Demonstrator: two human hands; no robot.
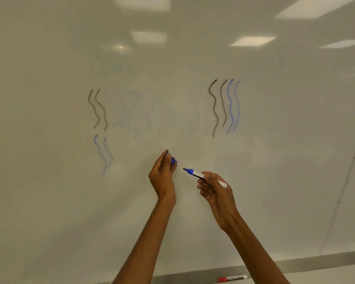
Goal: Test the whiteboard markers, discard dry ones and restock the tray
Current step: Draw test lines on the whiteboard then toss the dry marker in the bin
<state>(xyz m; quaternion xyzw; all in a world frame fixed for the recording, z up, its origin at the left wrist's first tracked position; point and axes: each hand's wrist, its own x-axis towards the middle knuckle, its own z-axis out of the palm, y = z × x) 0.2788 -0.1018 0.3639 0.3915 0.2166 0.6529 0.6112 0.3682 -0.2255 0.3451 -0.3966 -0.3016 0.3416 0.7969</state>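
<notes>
Both hands are raised in front of the lower middle of the whiteboard (49, 201). The left hand (162, 177) has its grip closed on a blue cap (173, 160), pinched at the fingertips. The right hand (215, 191) grips an uncapped blue marker (195, 173) by its white barrel, with the tip pointing left toward the cap and not touching it. On the whiteboard above them are wavy test lines (214, 107), brown and blue, some faint. A red-capped marker (232, 278) lies on the tray (316, 269) under the whiteboard's bottom edge.
</notes>
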